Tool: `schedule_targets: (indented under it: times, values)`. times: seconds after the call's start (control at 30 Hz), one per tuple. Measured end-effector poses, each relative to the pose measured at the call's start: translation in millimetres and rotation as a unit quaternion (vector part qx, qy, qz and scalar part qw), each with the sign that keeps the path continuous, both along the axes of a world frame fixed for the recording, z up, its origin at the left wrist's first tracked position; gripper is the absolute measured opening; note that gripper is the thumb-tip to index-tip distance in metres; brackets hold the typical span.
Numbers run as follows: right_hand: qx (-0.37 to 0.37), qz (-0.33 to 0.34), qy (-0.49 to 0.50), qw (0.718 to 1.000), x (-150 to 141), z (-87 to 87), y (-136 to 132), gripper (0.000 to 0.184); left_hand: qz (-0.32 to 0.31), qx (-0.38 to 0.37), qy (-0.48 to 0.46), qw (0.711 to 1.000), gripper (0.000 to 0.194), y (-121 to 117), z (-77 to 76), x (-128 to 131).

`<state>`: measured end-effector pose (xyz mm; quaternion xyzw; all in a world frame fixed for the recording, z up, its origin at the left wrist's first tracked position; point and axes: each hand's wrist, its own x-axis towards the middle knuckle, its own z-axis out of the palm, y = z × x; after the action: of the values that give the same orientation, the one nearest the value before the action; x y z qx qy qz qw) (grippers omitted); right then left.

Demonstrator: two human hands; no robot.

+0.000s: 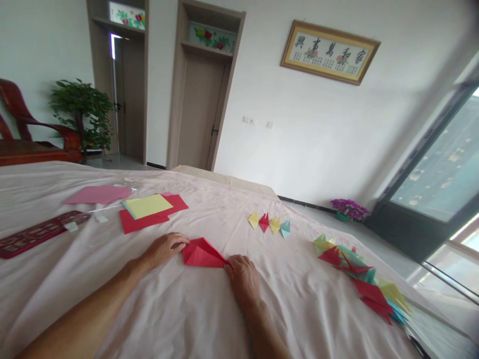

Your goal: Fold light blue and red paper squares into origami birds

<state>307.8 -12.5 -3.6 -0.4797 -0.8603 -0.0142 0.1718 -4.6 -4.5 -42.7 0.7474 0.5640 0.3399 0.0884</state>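
Note:
A partly folded sheet of red origami paper (204, 253) lies on the cloth in front of me, with creases and a raised flap on its upper side. At its left end, my left hand (168, 250) is closed on the corner, thumb and fingers together. My right hand (244, 279) pinches the pointed right corner, its fingers curled. Beyond the paper, to the right, stands a short row of small folded pieces: a yellow one (253, 220), a red one (264, 223), another yellow one and a blue-green one (285, 229).
Flat sheets lie at the left: pink (99, 194), yellow (147, 205) and red (129, 222). A dark red patterned panel (41, 233) is near the left edge. Several folded paper pieces (368, 294) are heaped along the right side of the cloth (202, 319).

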Motion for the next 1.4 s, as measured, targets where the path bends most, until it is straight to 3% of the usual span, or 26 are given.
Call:
schedule_targets:
  times: [0.4,0.67,0.83,0.97,1.13,1.4]
  values:
    - [0.005,-0.054,0.001,0.999,-9.1,-7.5,2.0,0.028,-0.044,0.022,0.047,0.998,0.026,-1.4,2.4,14.3]
    - [0.013,-0.08,0.047,0.996,-10.6,-11.3,6.0,0.026,-0.101,0.057,0.077,0.99,0.03,-25.8,22.8,34.0]
    - [0.011,-0.068,0.099,0.993,-8.7,-14.6,12.9,0.023,-0.169,0.067,0.099,0.978,0.03,-47.7,23.4,53.8]
    - [0.002,-0.04,0.131,0.991,-2.3,-17.3,21.8,0.019,-0.272,0.084,0.097,0.954,0.03,-57.4,16.6,65.0]
    - [-0.001,-0.013,0.155,0.988,5.0,-22.3,31.8,0.019,-0.311,0.088,0.1,0.941,0.029,-58.3,12.3,62.6]
    - [0.007,-0.012,0.152,0.988,4.0,-26.2,33.8,0.018,-0.375,0.094,0.123,0.914,0.033,-63.5,18.6,41.8]
